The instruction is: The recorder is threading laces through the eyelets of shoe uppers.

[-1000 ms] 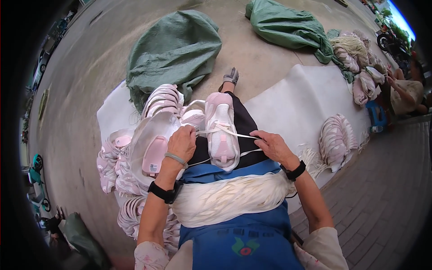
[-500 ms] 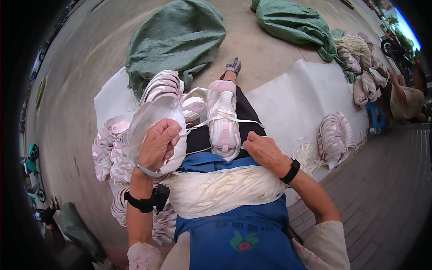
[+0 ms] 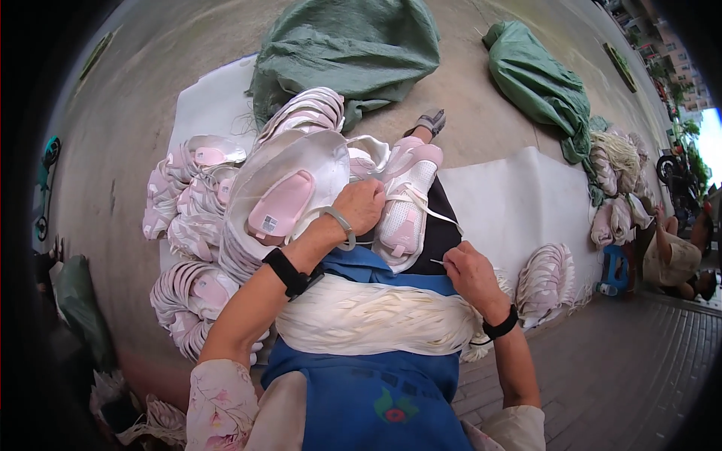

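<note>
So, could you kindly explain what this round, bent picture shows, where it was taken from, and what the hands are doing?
It comes from a wide fisheye camera worn on a person's head, looking down, so straight edges curve near the rim. There is no machine, only two bare hands. The left hand rests on a pink and white shoe upper lying on the person's lap. The right hand pinches what looks like a thin needle. A bundle of white laces lies across the blue apron. Stacks of pink shoe uppers sit on white sheets on the ground, with green sacks beyond. Another person sits at the far right.
</note>
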`<state>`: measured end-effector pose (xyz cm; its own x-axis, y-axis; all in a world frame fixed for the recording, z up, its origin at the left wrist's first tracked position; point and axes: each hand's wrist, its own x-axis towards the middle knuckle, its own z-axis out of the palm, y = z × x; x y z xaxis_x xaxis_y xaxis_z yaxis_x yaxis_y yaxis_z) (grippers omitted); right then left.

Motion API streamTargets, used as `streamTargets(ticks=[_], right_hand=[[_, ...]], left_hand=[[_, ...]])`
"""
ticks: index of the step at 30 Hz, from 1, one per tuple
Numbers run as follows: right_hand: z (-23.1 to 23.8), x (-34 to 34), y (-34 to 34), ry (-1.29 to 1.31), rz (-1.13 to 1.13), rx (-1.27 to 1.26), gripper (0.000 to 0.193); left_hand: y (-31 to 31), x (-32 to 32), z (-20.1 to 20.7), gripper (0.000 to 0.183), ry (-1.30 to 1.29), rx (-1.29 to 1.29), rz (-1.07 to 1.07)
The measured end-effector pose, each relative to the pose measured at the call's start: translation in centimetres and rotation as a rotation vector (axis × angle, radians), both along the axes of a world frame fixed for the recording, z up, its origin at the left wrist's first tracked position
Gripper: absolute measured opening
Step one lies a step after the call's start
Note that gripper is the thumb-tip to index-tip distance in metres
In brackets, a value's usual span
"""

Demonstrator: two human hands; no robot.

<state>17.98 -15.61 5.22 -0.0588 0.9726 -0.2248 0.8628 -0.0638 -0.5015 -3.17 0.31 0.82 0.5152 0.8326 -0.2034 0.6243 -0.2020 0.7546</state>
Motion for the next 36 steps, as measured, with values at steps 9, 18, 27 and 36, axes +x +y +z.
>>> streamTargets(ticks=[9,18,27,36], right_hand=[[0.5,-0.7,1.6,0.238,-0.13,-0.089,0.004],[-0.2,-2.2,6.5,0.233,-0.024,0.162,0.01],[-1.8,-4.5,9.1,0.185,0.004,0.276,0.013],[-1.3,-3.5,8.5,0.158,0.01,0.294,0.012]], left_hand=[[1.5,0.7,0.8,0.017,-0.004,-0.399,0.027],[2.1,0.6,0.1,0.014,-0.234,0.317,0.04],[-0.9,-1.2,1.3,0.025,-0.356,-0.716,0.22],[-0.1,-0.1,0.3,0.03,-0.05,-0.128,0.013]])
